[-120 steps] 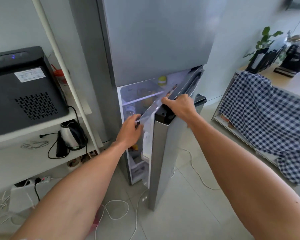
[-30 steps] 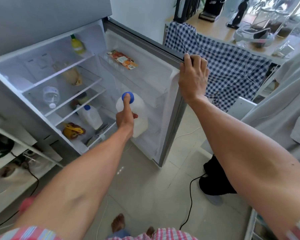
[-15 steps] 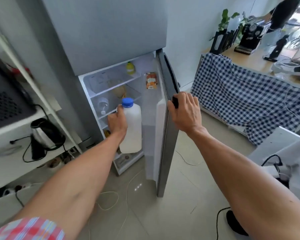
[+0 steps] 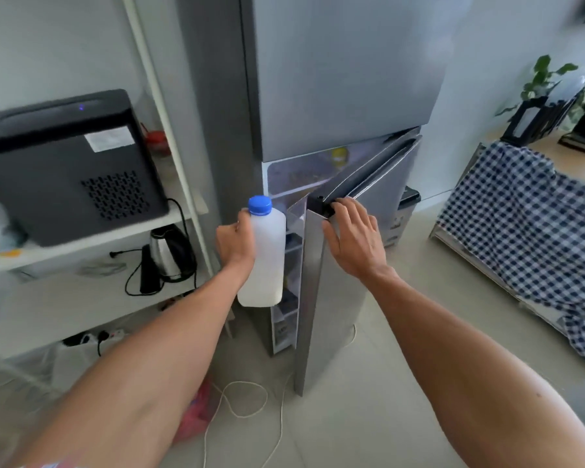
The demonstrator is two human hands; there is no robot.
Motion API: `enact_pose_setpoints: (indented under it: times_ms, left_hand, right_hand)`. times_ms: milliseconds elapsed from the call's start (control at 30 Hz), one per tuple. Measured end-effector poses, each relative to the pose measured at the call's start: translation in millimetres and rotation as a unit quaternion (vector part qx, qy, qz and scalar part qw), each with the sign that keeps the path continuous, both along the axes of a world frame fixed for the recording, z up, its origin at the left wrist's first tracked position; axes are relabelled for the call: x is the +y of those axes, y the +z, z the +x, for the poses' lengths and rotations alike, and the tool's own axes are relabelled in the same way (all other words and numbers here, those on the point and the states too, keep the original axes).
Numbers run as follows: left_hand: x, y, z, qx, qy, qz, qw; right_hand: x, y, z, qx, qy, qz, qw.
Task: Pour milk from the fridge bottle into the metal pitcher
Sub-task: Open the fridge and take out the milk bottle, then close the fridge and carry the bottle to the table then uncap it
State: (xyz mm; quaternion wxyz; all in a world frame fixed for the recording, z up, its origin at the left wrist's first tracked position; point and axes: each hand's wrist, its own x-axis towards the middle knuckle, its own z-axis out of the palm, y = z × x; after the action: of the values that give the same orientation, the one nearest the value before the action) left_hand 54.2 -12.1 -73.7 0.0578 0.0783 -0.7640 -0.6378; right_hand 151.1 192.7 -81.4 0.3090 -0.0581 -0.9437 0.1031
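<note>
Left grip [image 4: 235,244] is wrapped around the milk bottle [image 4: 265,261], holding it upright from its left side at about mid-height; I read the fingers as closed on the body, with the thumb side toward the camera. Right grip [image 4: 353,236] rests on the top corner of the fridge door [image 4: 338,298], fingers [image 4: 343,207] spread and hooked over the black handle end [image 4: 321,207], palm flat against the door edge.

Items, largest to smallest:

1. Fridge [image 4: 341,79]: grey, two-section. The lower door is ajar, and lit shelves show in the gap.
2. White shelf unit [image 4: 81,244], left of the fridge. It carries a black appliance [image 4: 65,163] on the upper shelf.
3. Checked cloth [image 4: 527,231], blue and white, draped over a surface at far right.
4. Milk bottle: translucent white, with liquid showing only in the bottom part. It hangs in front of the door gap, outside the fridge, just left of the door edge and near the right grip without touching it.
5. Kettle [image 4: 171,253]: metal and black, on the lower shelf, cord trailing.
6. Blue cap [image 4: 260,205]: seated on the bottle neck, above the left grip.

I cannot locate the metal pitcher in this view.
</note>
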Motion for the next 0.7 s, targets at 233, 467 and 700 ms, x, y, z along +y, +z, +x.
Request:
enact_pose_setpoints:
  times_ms: [233, 467, 700]
  left_hand:
    - [-16.6, 8.8, -15.9, -0.013, 0.063, 0.040, 0.997]
    - [-18.0, 17.5, -27.7, -0.018, 0.112, 0.026, 0.993]
    - [-11.8, 16.8, -31.1, -0.030, 0.147, 0.030, 0.988]
  right_hand:
    - [-16.5, 9.0, -65.5, -0.069, 0.057, 0.005, 0.996]
    - [-20.5, 10.3, -115.1, -0.132, 0.091, -0.002, 0.987]
    - [-22.6, 12.1, -143.9, -0.178, 0.090, 0.016, 0.980]
